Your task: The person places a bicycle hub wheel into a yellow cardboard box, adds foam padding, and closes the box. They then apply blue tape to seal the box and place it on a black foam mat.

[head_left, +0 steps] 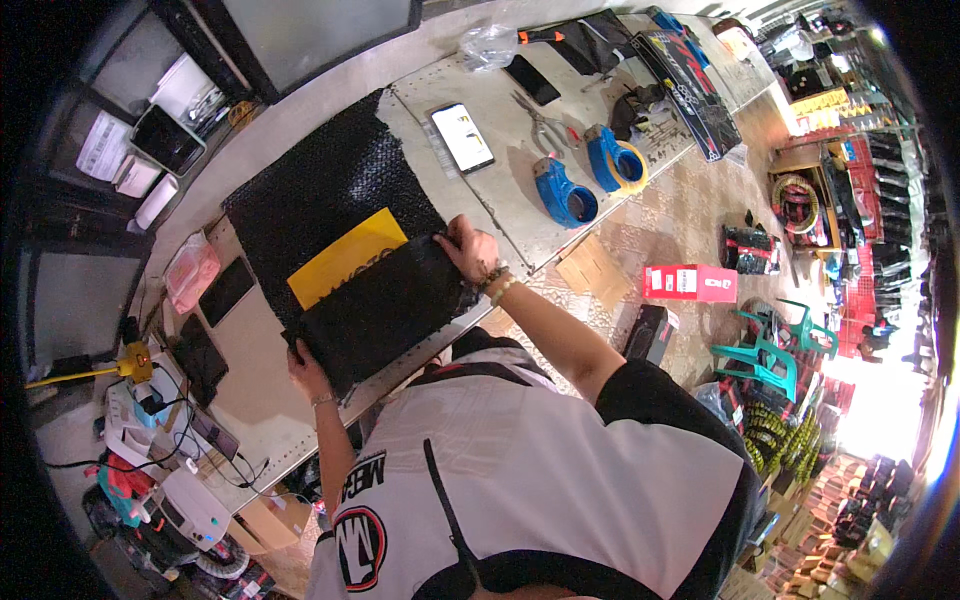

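A sheet of black bubble wrap [325, 165] lies across the table, its near end folded up over a flat yellow package [343, 257] with dark print. Only the far strip of the package shows; the folded flap [385, 315] covers the rest. My right hand [470, 250] is closed on the flap's right corner, thumb on top. At the left corner, near the table's front edge, my left hand [308, 370] grips the wrap, with some fingers hidden underneath.
On the table [440, 90] are a lit phone [462, 138], a dark phone [532, 80], pliers [545, 125] and two blue tape dispensers [565, 192]. A black tablet-like slab [228, 292] lies left of the wrap. Green plastic chairs [765, 360] and a red box [690, 283] stand on the floor at right.
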Demonstrator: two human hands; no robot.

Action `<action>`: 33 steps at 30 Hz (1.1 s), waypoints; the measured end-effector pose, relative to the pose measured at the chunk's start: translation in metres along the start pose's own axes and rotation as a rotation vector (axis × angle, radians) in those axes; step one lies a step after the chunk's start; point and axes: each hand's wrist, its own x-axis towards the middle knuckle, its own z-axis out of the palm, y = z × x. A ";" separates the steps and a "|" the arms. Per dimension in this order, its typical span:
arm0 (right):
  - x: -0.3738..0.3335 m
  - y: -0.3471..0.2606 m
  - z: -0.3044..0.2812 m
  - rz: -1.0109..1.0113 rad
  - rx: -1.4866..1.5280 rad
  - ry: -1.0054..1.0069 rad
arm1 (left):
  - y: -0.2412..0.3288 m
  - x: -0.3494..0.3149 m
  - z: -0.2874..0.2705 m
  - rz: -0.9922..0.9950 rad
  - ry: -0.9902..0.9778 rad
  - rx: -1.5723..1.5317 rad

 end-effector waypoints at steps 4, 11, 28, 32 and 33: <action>0.065 0.121 -0.047 -0.286 -0.645 0.581 | 0.021 0.002 0.000 0.029 0.111 -0.052; 0.138 0.263 -0.211 0.546 -0.755 0.106 | 0.160 0.002 0.006 0.889 -0.222 0.489; -0.034 -0.144 -0.107 -0.471 0.760 -0.402 | 0.279 -0.077 -0.028 0.414 -0.657 -0.792; 0.010 -0.167 -0.117 -0.348 0.795 -0.451 | 0.246 -0.061 -0.085 0.412 -0.639 -0.638; 0.020 -0.173 -0.121 -0.256 0.757 -0.467 | 0.238 -0.059 -0.098 0.371 -0.694 -0.614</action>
